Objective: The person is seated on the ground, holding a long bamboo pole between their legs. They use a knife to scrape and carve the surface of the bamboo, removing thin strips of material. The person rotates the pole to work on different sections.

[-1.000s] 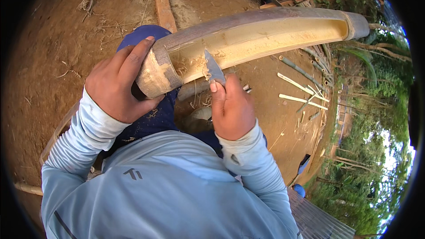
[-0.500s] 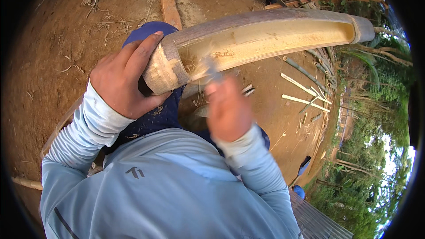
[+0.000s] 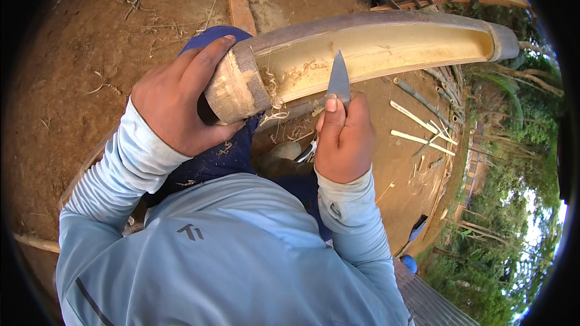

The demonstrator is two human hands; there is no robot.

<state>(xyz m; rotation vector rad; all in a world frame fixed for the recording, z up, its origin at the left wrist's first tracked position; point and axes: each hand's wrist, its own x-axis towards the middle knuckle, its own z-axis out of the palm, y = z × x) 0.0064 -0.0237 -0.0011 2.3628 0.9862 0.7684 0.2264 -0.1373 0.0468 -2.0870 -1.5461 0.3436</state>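
Observation:
A thick bamboo section (image 3: 374, 23) with one long side cut open lies across my lap and reaches away to the right. My left hand (image 3: 175, 96) grips its near end, fingers over the top and thumb underneath. In my right hand (image 3: 346, 142) is a knife (image 3: 339, 77), blade pointing up, its tip in front of the pale hollow; whether it touches the bamboo I cannot tell. The handle is hidden in my fist. Thin curled shavings (image 3: 273, 93) cling near the left end of the opening, and more lie inside it.
Bamboo poles (image 3: 417, 98) and pale split strips (image 3: 423, 124) lie on the brown earth floor at right. A wooden plank (image 3: 240, 0) runs away beyond my knee. Corrugated sheeting (image 3: 432, 296) stands at lower right, with trees (image 3: 507, 217) farther off.
My right hand and the knife have moved right along the opening, away from its left end. The blade, blurred before, is now sharp. Curled shavings now hang at the near edge.

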